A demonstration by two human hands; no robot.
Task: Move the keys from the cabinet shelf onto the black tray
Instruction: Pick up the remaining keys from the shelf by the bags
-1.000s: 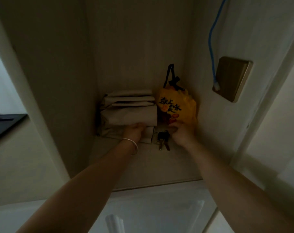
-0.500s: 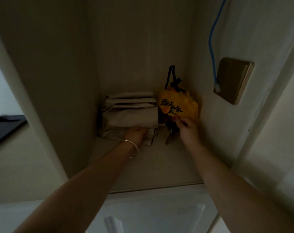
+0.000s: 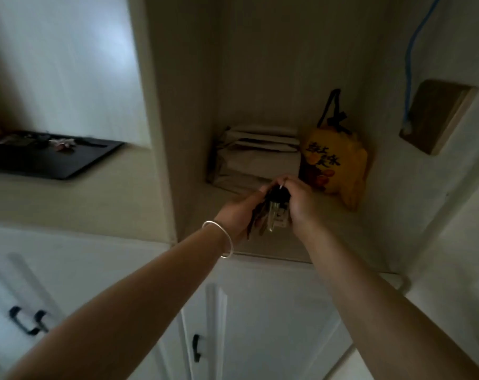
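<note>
A bunch of keys point(image 3: 274, 212) with a dark fob hangs between both hands, just above the front part of the cabinet shelf point(image 3: 328, 237). My right hand point(image 3: 301, 201) pinches the ring at the top of the bunch. My left hand point(image 3: 238, 212), with a thin bangle at the wrist, cups the keys from the left side. The black tray point(image 3: 54, 163) lies on the counter at the far left, outside the cabinet, with some small items at its back edge.
A folded beige bag point(image 3: 257, 157) and a yellow bag point(image 3: 337, 160) with black handles sit at the back of the shelf. A blue cable point(image 3: 413, 50) hangs by a gold wall plate point(image 3: 438, 116) on the right. White cupboard doors with black handles are below.
My right hand lifted the keys off the shelf and drew them forward. My left hand left the folded bag and came up against the keys. The view swung left, bringing the tray in.
</note>
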